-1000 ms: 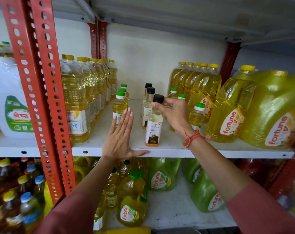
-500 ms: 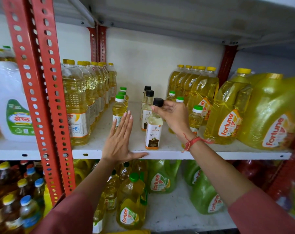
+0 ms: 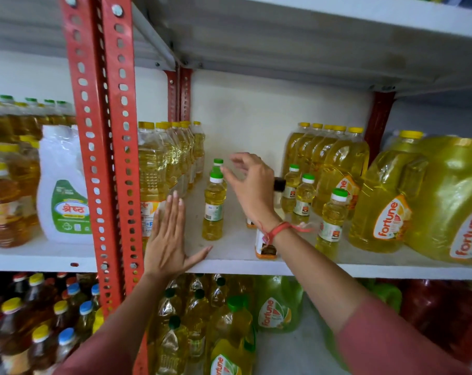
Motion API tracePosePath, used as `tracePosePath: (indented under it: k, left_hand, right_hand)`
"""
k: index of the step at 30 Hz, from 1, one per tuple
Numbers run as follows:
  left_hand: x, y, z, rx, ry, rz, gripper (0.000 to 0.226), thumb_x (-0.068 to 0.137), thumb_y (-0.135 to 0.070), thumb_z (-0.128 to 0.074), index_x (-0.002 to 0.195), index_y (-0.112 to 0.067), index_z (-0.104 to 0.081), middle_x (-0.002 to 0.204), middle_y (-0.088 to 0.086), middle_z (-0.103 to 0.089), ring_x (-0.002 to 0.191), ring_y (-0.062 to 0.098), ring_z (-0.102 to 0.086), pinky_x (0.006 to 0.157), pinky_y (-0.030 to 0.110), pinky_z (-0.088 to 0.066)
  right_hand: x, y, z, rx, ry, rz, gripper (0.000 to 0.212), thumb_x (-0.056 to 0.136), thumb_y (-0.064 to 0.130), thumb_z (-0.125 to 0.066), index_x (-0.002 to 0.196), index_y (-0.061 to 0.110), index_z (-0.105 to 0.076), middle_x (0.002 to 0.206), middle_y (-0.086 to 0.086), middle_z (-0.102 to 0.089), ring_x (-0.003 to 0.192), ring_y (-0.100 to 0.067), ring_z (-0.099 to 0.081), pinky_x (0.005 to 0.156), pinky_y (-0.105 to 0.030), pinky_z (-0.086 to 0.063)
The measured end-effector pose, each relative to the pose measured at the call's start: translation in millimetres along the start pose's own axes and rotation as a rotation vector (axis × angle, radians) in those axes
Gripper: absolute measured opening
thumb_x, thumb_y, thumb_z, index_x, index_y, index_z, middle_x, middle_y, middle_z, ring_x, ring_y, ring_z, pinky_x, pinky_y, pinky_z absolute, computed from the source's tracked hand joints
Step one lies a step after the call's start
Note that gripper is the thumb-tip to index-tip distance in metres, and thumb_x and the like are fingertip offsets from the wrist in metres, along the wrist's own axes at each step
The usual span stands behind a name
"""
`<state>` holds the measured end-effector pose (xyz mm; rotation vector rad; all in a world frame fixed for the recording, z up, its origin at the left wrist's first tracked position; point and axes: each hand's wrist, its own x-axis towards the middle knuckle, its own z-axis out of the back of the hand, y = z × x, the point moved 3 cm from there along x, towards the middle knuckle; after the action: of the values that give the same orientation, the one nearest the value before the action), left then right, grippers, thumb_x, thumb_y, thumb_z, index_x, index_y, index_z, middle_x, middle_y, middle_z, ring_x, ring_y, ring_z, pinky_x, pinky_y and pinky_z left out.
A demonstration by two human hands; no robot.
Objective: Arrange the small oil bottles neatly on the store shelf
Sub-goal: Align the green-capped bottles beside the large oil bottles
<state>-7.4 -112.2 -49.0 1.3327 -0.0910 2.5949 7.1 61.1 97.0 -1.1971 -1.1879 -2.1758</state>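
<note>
Small green-capped oil bottles stand on the white shelf [image 3: 229, 259]: one in front [image 3: 214, 207] with another [image 3: 218, 163] behind it, and three more to the right [image 3: 333, 220], [image 3: 304, 196], [image 3: 291, 185]. A black-capped bottle with a brown and white label [image 3: 266, 246] stands near the front edge, mostly hidden by my right wrist. My right hand [image 3: 252, 185] hovers open above and just right of the front green-capped bottle, fingers spread, holding nothing. My left hand [image 3: 168, 239] lies flat and open on the shelf's front edge, left of that bottle.
Tall yellow-capped oil bottles [image 3: 153, 169] line the left side, and more [image 3: 337, 158] stand at the back right. Big Fortune jugs [image 3: 386, 201] fill the far right. A red perforated upright [image 3: 105, 147] rises at left. More bottles crowd the shelf below.
My right hand has let go of the black-capped bottle and moved up and left toward the green-capped bottles. The left hand stays flat on the shelf. The camera has moved closer.
</note>
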Motion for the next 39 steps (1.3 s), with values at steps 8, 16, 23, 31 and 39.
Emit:
tracePosePath:
  k: [8, 16, 23, 31, 39]
  left_hand:
    - [-2.8, 4.0, -7.8, -0.010, -0.070, -0.015, 0.105, 0.089, -0.075, -0.024, 0.156, 0.000, 0.004, 0.166, 0.016, 0.010, 0.153, 0.031, 0.001, 0.124, 0.042, 0.006]
    - [-3.8, 3.4, -8.2, -0.007, -0.072, -0.017, 0.104, 0.090, -0.075, -0.021, 0.156, 0.000, 0.004, 0.166, 0.016, 0.010, 0.153, 0.031, 0.001, 0.124, 0.043, 0.005]
    - [-3.4, 3.0, -5.2, -0.039, -0.059, -0.025, 0.103, 0.090, -0.075, -0.022, 0.156, 0.000, 0.003, 0.166, 0.015, 0.012, 0.153, 0.031, 0.001, 0.124, 0.044, 0.002]
    - [-4.5, 2.4, -4.9, -0.009, 0.048, -0.052, 0.137, 0.069, -0.096, -0.034, 0.155, 0.005, -0.001, 0.166, 0.020, 0.004, 0.153, 0.035, -0.003, 0.124, 0.047, 0.003]
    - [-5.4, 0.8, -3.6, -0.039, 0.111, -0.075, 0.145, 0.061, -0.099, -0.039, 0.155, 0.002, 0.006, 0.166, 0.016, 0.012, 0.153, 0.033, 0.000, 0.123, 0.050, 0.004]
  right_hand:
    - [4.9, -26.3, -58.6, -0.118, 0.085, -0.330, 0.043, 0.073, 0.037, -0.076, 0.101, 0.006, -0.064, 0.101, -0.013, -0.069, 0.094, -0.027, -0.063, 0.076, -0.034, -0.050]
    - [3.6, -29.9, -60.2, 0.023, 0.073, -0.315, 0.022, 0.075, 0.027, -0.074, 0.091, 0.013, -0.071, 0.072, 0.004, -0.065, 0.076, -0.019, -0.067, 0.059, -0.020, -0.041]
    - [2.7, -36.9, -63.8, 0.057, 0.060, -0.392, 0.035, 0.070, 0.033, -0.080, 0.091, 0.010, -0.064, 0.087, -0.003, -0.071, 0.070, -0.011, -0.062, 0.055, -0.018, -0.044]
    - [2.1, -36.5, -60.7, 0.103, 0.141, -0.341, 0.029, 0.075, 0.029, -0.077, 0.097, 0.012, -0.070, 0.089, -0.005, -0.076, 0.066, -0.004, -0.060, 0.055, -0.009, -0.040]
    - [-15.6, -28.7, -37.6, 0.169, 0.164, -0.248, 0.031, 0.075, 0.027, -0.076, 0.103, 0.015, -0.070, 0.091, -0.005, -0.075, 0.080, -0.013, -0.068, 0.077, -0.031, -0.056]
